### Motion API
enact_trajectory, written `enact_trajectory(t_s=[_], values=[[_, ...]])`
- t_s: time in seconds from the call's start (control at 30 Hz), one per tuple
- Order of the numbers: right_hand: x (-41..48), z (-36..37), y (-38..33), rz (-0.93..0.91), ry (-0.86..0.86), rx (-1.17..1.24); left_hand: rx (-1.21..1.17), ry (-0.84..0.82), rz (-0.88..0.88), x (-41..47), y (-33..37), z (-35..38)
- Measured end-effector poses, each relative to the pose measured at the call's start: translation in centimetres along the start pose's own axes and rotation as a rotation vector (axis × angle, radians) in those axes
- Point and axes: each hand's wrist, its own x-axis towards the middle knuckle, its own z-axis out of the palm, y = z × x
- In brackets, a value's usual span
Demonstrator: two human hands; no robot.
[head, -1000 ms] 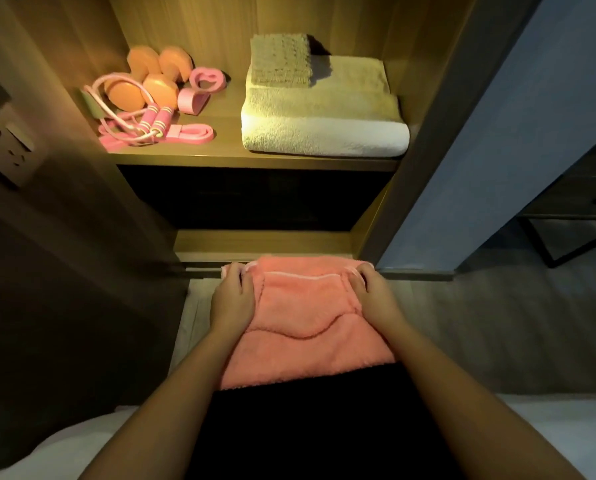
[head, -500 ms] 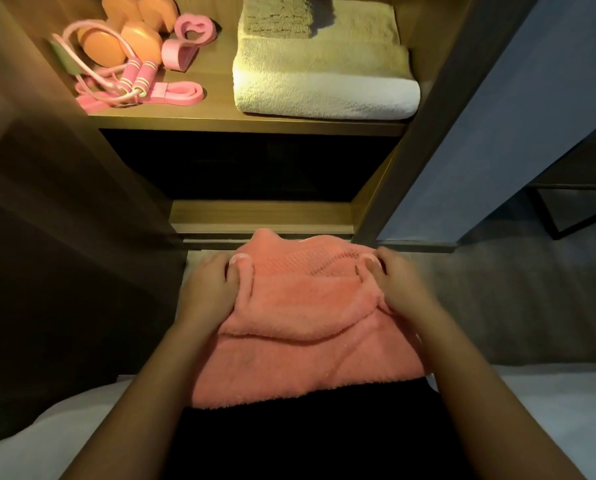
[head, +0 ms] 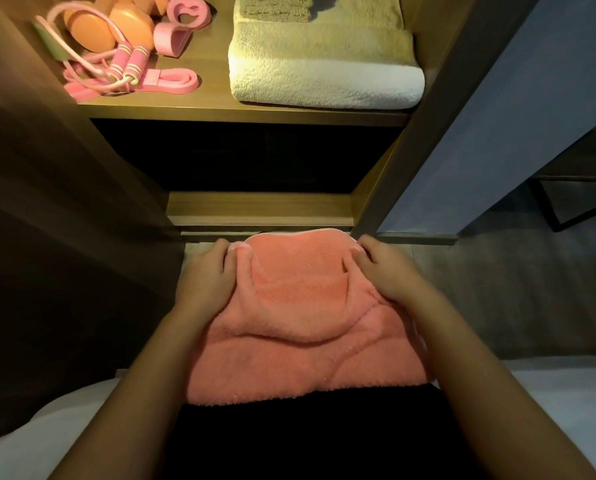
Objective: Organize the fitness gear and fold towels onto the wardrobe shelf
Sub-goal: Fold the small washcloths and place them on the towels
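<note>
A fluffy pink towel (head: 300,327) lies folded across my lap. My left hand (head: 208,277) pinches its far left corner and my right hand (head: 381,271) pinches its far right corner. On the lit wardrobe shelf (head: 217,109) lie a folded cream towel (head: 324,71) with a small beige cloth (head: 276,8) on top. To their left are orange dumbbells (head: 116,27), a pink jump rope (head: 123,64), a pink resistance band (head: 175,81) and a pink grip ring (head: 185,12).
Below the shelf is a dark compartment (head: 248,157) with a wooden base ledge (head: 258,207). A blue-grey wall panel (head: 518,109) stands to the right, with a dark metal frame (head: 566,206) beyond it. White bedding (head: 559,393) flanks my legs.
The view has tilted down and come closer, so the shelf sits higher in frame. Both hands have spread slightly and kept hold of the pink towel's far corners, flattening its folded flap.
</note>
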Motion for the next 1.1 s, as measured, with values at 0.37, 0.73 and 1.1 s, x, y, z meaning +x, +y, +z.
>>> enact_trajectory(t_s=[0.37, 0.73, 1.1], values=[[0.5, -0.2, 2.0, 0.086, -0.114, 0.240, -0.205, -0.071, -0.200, -0.2, -1.0, -0.1], [1.4, 1.1, 2.0, 0.353, -0.018, 0.625, -0.281, -0.105, -0.400, -0.1, -2.3, 1.4], [3.0, 2.0, 3.1, 0.494, -0.035, 0.509, -0.379, -0.230, -0.681, 0.4, -3.2, 1.7]])
